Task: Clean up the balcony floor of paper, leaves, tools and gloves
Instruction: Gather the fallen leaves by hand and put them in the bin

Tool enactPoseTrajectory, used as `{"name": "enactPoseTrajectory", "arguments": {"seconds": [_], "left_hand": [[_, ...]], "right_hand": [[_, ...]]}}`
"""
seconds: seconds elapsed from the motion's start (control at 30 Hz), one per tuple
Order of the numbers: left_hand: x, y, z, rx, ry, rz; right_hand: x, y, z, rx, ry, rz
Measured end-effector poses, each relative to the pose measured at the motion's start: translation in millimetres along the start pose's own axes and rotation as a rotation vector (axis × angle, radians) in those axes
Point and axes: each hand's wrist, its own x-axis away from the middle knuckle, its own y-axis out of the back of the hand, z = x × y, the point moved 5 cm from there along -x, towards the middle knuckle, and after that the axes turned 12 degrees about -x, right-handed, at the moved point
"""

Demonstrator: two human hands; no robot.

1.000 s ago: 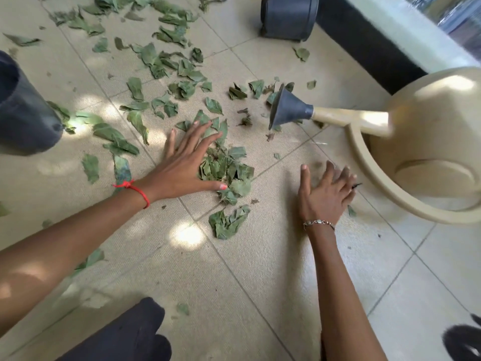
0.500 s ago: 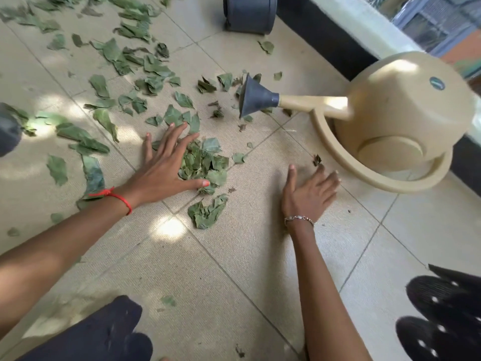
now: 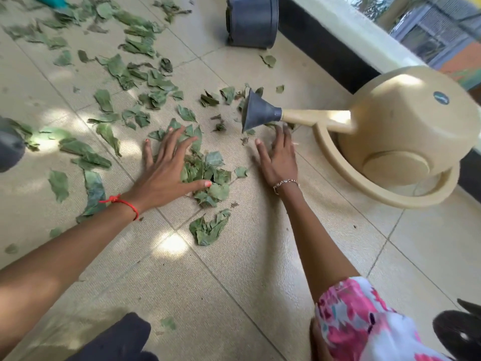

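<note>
Both of your hands lie flat on the tiled floor (image 3: 234,282), fingers straight. Your left hand (image 3: 166,173) is spread wide, its thumb and the edge of its palm against a heap of green leaves (image 3: 210,173). Your right hand (image 3: 279,160) rests just to the right of that heap, its blurred fingertips reaching below the dark spout head of a beige watering can (image 3: 403,126). More leaves are scattered over the tiles beyond, up toward a dark pot (image 3: 252,20).

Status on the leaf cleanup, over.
Left hand open, flat against leaf pile. Right hand open on floor, fingers at spout of watering can, which crowds the right. Loose leaves scattered beyond.
</note>
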Motion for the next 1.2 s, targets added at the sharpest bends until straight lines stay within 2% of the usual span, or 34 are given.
{"name": "enactPoseTrajectory", "arguments": {"seconds": [0.03, 0.1, 0.2, 0.27, 0.33, 0.43, 0.53, 0.6, 0.63, 0.77, 0.9, 0.97, 1.0, 1.1, 1.13, 1.2], "left_hand": [[-1, -1, 4, -0.016, 0.001, -0.013], [-3, -1, 12, -0.043, 0.015, -0.036], [-5, -1, 19, -0.040, 0.040, -0.064], [-9, -1, 22, -0.021, 0.050, -0.070], [-15, 0, 23, 0.000, 0.058, -0.059], [-23, 2, 28, 0.025, 0.071, -0.039], [-29, 4, 32, 0.040, 0.038, -0.025], [-33, 3, 36, 0.065, 0.023, -0.022], [-34, 3, 38, 0.074, 0.017, -0.021], [-39, 4, 41, 0.113, 0.007, -0.045], [-44, 11, 49, 0.121, 0.018, -0.123], [-47, 15, 58, 0.097, 0.055, -0.157], [-47, 16, 64, 0.078, 0.080, -0.158], [-49, 14, 78, 0.059, 0.138, -0.138], [-49, 14, 80, 0.066, 0.145, -0.131], [-51, 15, 80, 0.089, 0.147, -0.123]], "right_hand": [[-8, 1, 2, -0.058, 0.003, -0.044], [-25, 6, -2, -0.081, -0.108, -0.122], [-48, 3, -6, 0.097, -0.206, -0.110], [-60, -6, 4, 0.162, -0.117, -0.084], [-67, -21, 15, 0.183, 0.012, 0.010], [-67, -40, 31, 0.064, 0.123, 0.133], [-71, -41, 38, 0.032, 0.235, 0.025], [-78, -39, 38, -0.057, 0.161, 0.006], [-82, -43, 39, -0.052, 0.153, 0.037], [-80, -77, 62, 0.071, 0.322, 0.193], [-43, -100, 88, 0.135, 0.548, 0.381], [-29, -101, 97, 0.061, 0.622, 0.430], [-30, -98, 99, -0.008, 0.595, 0.378], [-51, -85, 94, -0.138, 0.347, 0.131], [-57, -87, 91, -0.085, 0.277, 0.129], [-58, -98, 95, 0.064, 0.300, 0.226]]}}
